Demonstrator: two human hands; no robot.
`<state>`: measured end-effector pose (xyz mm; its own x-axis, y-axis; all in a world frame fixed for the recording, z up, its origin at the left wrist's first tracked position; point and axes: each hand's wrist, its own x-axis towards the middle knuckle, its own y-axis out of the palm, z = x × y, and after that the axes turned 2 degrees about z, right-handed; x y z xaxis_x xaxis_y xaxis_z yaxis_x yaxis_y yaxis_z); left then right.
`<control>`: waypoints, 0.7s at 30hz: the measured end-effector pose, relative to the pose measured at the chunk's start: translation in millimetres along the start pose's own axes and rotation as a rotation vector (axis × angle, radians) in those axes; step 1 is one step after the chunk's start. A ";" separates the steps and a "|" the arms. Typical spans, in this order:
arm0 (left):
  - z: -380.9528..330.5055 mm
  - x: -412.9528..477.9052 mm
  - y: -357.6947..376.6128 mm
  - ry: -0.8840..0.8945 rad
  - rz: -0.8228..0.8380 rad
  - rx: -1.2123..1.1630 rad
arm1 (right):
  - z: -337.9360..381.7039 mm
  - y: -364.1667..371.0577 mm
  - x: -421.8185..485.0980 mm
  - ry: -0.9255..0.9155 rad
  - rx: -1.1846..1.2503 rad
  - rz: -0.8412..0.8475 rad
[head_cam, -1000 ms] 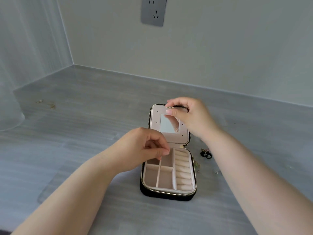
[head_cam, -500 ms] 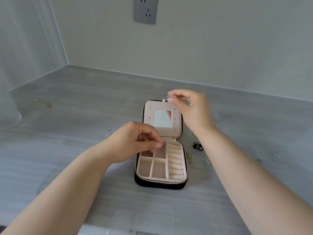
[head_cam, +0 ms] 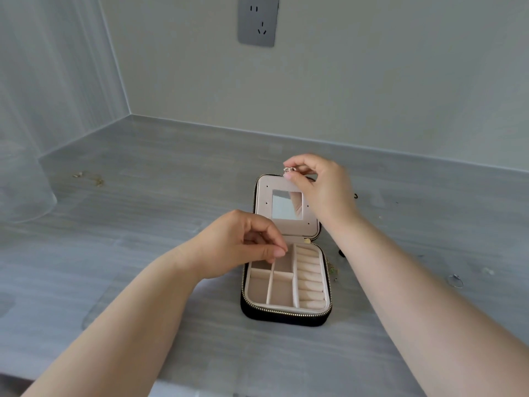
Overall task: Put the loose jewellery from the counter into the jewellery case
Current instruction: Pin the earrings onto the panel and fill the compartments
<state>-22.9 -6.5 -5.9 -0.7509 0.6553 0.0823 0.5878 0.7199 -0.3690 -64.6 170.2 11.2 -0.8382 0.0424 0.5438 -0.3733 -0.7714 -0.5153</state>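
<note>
The black jewellery case point(head_cam: 286, 312) lies open on the grey counter. It has pale pink compartments, ring rolls on its right side and a mirror point(head_cam: 282, 206) in the raised lid. My right hand point(head_cam: 323, 190) pinches a small sparkly ring point(head_cam: 288, 169) just above the lid's top edge. My left hand point(head_cam: 237, 245) hovers over the case's back-left compartments, thumb and forefinger pressed together; I see nothing between them. Loose pieces lie around: gold bits point(head_cam: 98, 181) far left, a gold piece point(head_cam: 332, 270) beside the case, a clear ring point(head_cam: 455, 280) to the right.
A small dark piece point(head_cam: 355, 196) lies behind my right wrist. A translucent container point(head_cam: 23, 181) stands at the left edge. The wall with a grey socket point(head_cam: 258, 20) closes off the back. The counter's front edge runs along the bottom of the view.
My right hand has lifted the ring from the lid's upper face to just above its top edge. My left hand keeps its pinch over the case. My view has shifted slightly.
</note>
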 end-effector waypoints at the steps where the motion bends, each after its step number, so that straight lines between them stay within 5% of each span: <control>1: 0.8 0.1 -0.5 0.004 0.002 -0.004 | 0.0 -0.3 -1.3 -0.056 -0.066 -0.022; 4: 2.6 0.4 -1.2 0.010 0.001 -0.013 | -0.1 -1.3 -3.5 -0.391 -0.354 -0.194; 7: 1.4 1.4 -2.0 0.037 -0.124 -0.103 | 7.6 -6.1 -11.8 -0.565 -0.371 -0.323; 11: -0.1 3.3 -10.4 0.131 -0.504 0.074 | 24.8 -20.4 -31.4 -0.378 -0.086 -0.240; 17: 4.5 5.4 -9.7 0.043 -0.416 0.106 | 36.5 -23.0 -43.9 -0.074 0.241 -0.127; 21: 7.1 7.7 -8.7 0.024 -0.441 0.031 | 38.6 -25.7 -57.3 -0.283 0.072 -0.181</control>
<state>-35.9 -9.3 -8.6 -0.9204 0.2927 0.2592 0.2035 0.9248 -0.3216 8.4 163.2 18.9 -0.6139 0.0128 0.7893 -0.4686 -0.8106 -0.3514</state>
